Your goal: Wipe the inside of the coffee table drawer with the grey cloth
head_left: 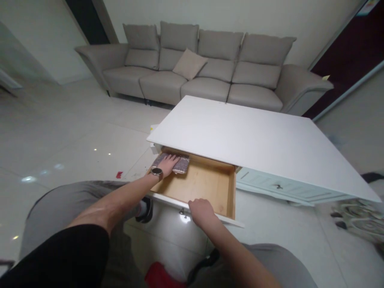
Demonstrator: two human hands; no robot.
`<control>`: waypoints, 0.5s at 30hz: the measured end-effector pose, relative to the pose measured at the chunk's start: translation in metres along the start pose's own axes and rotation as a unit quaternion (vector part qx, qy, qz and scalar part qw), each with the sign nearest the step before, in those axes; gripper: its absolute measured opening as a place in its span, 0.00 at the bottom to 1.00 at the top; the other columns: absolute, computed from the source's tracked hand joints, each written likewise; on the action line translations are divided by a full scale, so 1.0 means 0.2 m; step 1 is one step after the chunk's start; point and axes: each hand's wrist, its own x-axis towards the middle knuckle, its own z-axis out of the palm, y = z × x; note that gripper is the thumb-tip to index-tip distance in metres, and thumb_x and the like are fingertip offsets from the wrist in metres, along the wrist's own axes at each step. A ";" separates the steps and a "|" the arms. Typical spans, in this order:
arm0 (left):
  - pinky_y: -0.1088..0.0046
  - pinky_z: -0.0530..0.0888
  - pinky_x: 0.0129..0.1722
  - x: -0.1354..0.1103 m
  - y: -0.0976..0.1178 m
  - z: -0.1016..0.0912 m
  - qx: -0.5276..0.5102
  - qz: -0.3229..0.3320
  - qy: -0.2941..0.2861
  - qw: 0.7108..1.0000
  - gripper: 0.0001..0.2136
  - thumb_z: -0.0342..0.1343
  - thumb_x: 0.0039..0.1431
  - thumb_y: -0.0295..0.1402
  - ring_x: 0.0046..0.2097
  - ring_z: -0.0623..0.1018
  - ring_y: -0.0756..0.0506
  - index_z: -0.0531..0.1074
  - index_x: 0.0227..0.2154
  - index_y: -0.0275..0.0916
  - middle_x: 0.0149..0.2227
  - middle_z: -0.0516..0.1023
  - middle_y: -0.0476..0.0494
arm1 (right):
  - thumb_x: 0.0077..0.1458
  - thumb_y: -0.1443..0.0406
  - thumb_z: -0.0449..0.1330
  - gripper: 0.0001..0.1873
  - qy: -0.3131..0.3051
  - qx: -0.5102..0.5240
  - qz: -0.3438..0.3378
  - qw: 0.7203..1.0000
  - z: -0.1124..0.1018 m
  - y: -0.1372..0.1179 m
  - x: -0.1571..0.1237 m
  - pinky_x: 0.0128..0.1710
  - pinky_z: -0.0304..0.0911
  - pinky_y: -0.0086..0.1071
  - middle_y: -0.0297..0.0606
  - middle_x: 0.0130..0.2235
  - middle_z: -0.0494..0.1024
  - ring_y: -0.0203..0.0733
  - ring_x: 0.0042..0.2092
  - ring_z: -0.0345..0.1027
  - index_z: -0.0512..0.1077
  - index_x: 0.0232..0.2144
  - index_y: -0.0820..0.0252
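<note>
A drawer [207, 184] with a bare wooden inside is pulled out from the white coffee table [240, 132]. In its left end lies a flat, folded, purple-grey patterned thing [181, 165], perhaps cloth. My left hand [168, 164], with a watch on the wrist, rests on top of it, fingers stretched out and lying flat. The hand hides part of that folded thing. My right hand [202, 212] is closed over the top edge of the drawer's white front, just right of its small metal knob [181, 211].
A long grey sofa [165, 84] with a beige cushion [190, 65] stands behind the table. A second drawer front [277, 187] is closed at the right. A small red scrap [119, 175] lies on the tiled floor, and a red object [163, 276] sits between my legs.
</note>
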 end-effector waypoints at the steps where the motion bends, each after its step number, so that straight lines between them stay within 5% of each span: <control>1: 0.44 0.55 0.67 0.04 0.02 0.06 0.000 -0.015 -0.037 0.999 0.37 0.53 0.61 0.30 0.73 0.50 0.28 0.49 0.72 0.43 0.74 0.47 0.30 | 0.63 0.73 0.50 0.20 -0.001 0.006 0.000 1.000 0.00 0.00 0.00 0.44 0.71 0.42 0.54 0.48 0.82 0.53 0.50 0.78 0.77 0.50 0.59; 5: 0.29 0.47 0.64 0.14 0.05 0.26 0.019 -0.061 -0.117 0.991 0.53 0.66 0.50 0.36 0.72 0.38 0.19 0.38 0.74 0.48 0.75 0.33 0.29 | 0.64 0.72 0.51 0.19 0.002 0.033 0.010 0.999 0.01 0.00 0.01 0.43 0.72 0.41 0.53 0.48 0.82 0.52 0.49 0.78 0.78 0.50 0.61; 10: 0.41 0.46 0.68 0.16 -0.04 0.37 0.033 -0.035 -0.085 0.995 0.51 0.63 0.52 0.30 0.73 0.38 0.25 0.37 0.74 0.46 0.75 0.33 0.30 | 0.63 0.74 0.50 0.19 0.018 0.044 0.017 0.999 -0.01 -0.05 -0.02 0.41 0.73 0.39 0.53 0.46 0.83 0.51 0.47 0.79 0.79 0.47 0.63; 15: 0.48 0.52 0.69 0.17 -0.15 0.37 0.022 -0.018 -0.082 0.996 0.50 0.62 0.54 0.35 0.74 0.41 0.29 0.37 0.74 0.50 0.75 0.35 0.34 | 0.61 0.77 0.51 0.19 0.017 0.048 0.029 0.998 -0.07 -0.11 -0.06 0.41 0.74 0.39 0.54 0.46 0.82 0.50 0.45 0.80 0.80 0.44 0.65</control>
